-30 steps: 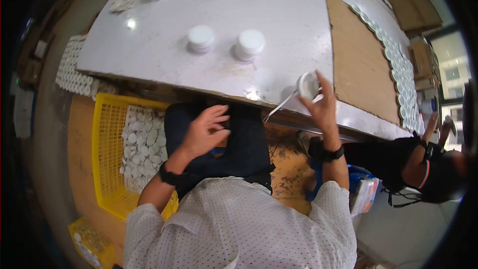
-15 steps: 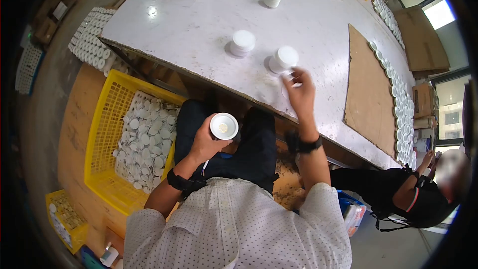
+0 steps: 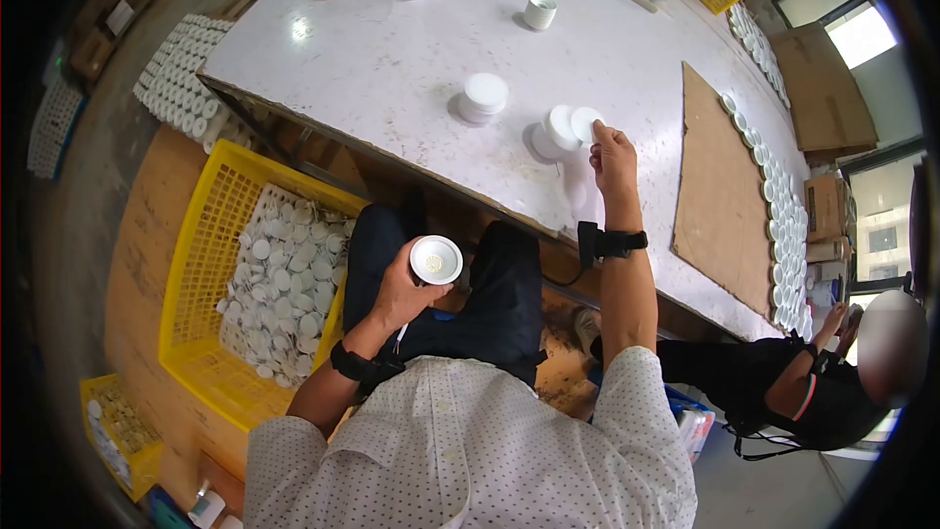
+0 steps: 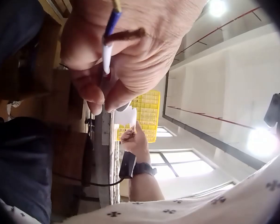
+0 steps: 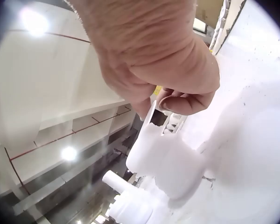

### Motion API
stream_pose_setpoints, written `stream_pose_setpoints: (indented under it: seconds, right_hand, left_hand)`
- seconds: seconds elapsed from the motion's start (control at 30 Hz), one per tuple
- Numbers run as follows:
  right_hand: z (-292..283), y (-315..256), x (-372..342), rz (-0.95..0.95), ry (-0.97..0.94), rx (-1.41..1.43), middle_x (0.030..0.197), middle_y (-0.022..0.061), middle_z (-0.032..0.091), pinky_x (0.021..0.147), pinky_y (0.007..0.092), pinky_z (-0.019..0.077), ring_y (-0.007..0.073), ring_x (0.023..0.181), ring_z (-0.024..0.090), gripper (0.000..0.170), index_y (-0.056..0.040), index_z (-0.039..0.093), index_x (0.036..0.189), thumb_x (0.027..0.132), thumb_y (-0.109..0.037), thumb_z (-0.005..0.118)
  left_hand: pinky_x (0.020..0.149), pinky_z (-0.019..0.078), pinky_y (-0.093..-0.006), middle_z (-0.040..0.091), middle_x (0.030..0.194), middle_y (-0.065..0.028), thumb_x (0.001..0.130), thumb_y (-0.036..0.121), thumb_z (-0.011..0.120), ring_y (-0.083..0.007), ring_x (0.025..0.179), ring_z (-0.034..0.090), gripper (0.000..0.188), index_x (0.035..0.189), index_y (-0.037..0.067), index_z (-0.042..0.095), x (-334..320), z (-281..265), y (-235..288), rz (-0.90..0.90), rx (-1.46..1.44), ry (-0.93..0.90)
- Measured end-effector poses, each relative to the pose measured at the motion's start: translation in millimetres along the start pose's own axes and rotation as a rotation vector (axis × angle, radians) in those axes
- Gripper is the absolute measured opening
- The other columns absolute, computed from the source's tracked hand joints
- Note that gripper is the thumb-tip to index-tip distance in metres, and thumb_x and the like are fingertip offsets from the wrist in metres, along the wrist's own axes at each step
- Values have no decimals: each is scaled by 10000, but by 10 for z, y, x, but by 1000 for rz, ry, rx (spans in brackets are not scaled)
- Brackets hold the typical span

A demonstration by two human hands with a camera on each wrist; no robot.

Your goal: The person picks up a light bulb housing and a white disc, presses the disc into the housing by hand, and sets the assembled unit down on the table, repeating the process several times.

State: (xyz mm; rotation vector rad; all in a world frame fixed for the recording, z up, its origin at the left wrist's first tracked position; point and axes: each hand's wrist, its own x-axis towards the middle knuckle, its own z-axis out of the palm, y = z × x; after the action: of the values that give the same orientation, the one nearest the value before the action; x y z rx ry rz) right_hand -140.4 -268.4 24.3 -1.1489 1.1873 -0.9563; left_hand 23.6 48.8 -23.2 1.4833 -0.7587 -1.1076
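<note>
My left hand (image 3: 397,292) holds a round white lamp housing (image 3: 437,261) above the lap, its open side up with a pale yellow disc inside. In the left wrist view, a thin wire with a blue and white sleeve (image 4: 113,21) crosses the palm of that hand (image 4: 126,51). Over the table, my right hand (image 3: 615,162) pinches the edge of a thin white disc (image 3: 586,124), beside the top of a white stack (image 3: 562,127). The right wrist view shows the disc edge-on (image 5: 150,116) between thumb and finger of the hand (image 5: 154,60).
Another white stack (image 3: 485,98) and a small white cup (image 3: 540,12) stand on the table (image 3: 392,69). A cardboard sheet (image 3: 720,196) lies at the right beside rows of white rings (image 3: 778,235). A yellow basket (image 3: 186,333) holds loose white discs. A person (image 3: 813,387) is at the right.
The left hand has come to hold the housing, which the right hand held earlier. My right hand has moved to the white stack and now pinches a disc there.
</note>
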Motion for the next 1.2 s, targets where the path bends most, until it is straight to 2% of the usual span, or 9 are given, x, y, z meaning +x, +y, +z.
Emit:
stream_pose_setpoints:
  seconds: [0.2, 0.4, 0.57, 0.67, 0.77, 0.83, 0.87, 0.93, 1.2]
  right_hand:
    - [-94, -64, -445, 32, -34, 255, 607, 16, 499, 451, 181, 382, 79, 502, 464, 175, -49, 508, 765, 847, -187, 578]
    - [-106, 89, -929, 77, -193, 369, 698, 43, 547, 523, 189, 429, 98, 580, 519, 72, -14, 530, 882, 861, -81, 509]
    - [2, 282, -1383, 19, -149, 87, 763, 46, 600, 533, 241, 435, 103, 637, 548, 162, 10, 573, 968, 844, -59, 496]
    - [87, 365, -1701, -758, -175, -733, 805, 89, 623, 616, 308, 480, 227, 682, 580, 236, -7, 598, 965, 739, 48, 554]
    - [205, 437, -1814, -1165, -300, -794, 948, 86, 621, 687, 320, 486, 253, 792, 575, 386, -33, 603, 978, 608, 79, 598]
    - [232, 490, -1873, -1164, -336, -829, 1021, 78, 600, 723, 317, 477, 250, 863, 561, 436, -46, 601, 1004, 582, 63, 608]
    - [251, 502, -1897, -1166, -353, -835, 1039, 78, 592, 740, 323, 472, 253, 887, 554, 454, -47, 598, 1016, 574, 52, 612]
    - [259, 539, -1917, -1166, -380, -851, 1088, 76, 570, 763, 338, 452, 264, 952, 533, 503, -59, 593, 1042, 546, 16, 620]
    - [305, 517, -1947, -1192, -395, -860, 1121, 68, 556, 753, 364, 427, 279, 989, 518, 542, -88, 595, 1057, 519, -25, 620]
  left_hand:
    - [595, 495, -208, 557, 1018, -72, 666, -29, 686, -116, 816, 572, 612, 1202, 16, 396, 2, 50, 142, -54, -48, -50]
    - [661, 489, -231, 563, 1013, -68, 660, -11, 706, -115, 839, 571, 616, 1198, 19, 407, 124, 182, 217, -13, -55, -105]
    - [537, 467, -222, 576, 915, -52, 675, -30, 681, -82, 650, 552, 582, 1187, 12, 408, 218, 288, 338, 18, -159, -131]
    - [687, 490, -251, 542, 1019, -75, 683, -78, 624, -124, 798, 573, 622, 1235, 7, 349, 238, 301, 369, -41, -281, -207]
    - [854, 457, -291, 487, 1130, -96, 680, -102, 581, -166, 954, 553, 668, 1273, 7, 293, 250, 340, 302, -22, -454, -273]
    - [750, 485, -249, 511, 1076, -87, 711, -42, 604, -137, 882, 558, 638, 1270, 7, 299, 255, 347, 263, 95, -350, -254]
    - [750, 485, -249, 511, 1076, -87, 711, -42, 604, -137, 882, 558, 638, 1270, 7, 299, 247, 330, 258, 93, -350, -252]
    - [551, 439, -197, 519, 1026, -76, 779, 65, 607, -84, 708, 527, 585, 1275, 7, 303, 220, 289, 311, -16, -354, -299]
    - [496, 426, -170, 535, 994, -67, 868, 175, 538, -60, 739, 515, 422, 1229, 25, 381, 207, 312, 329, -2, -313, -172]
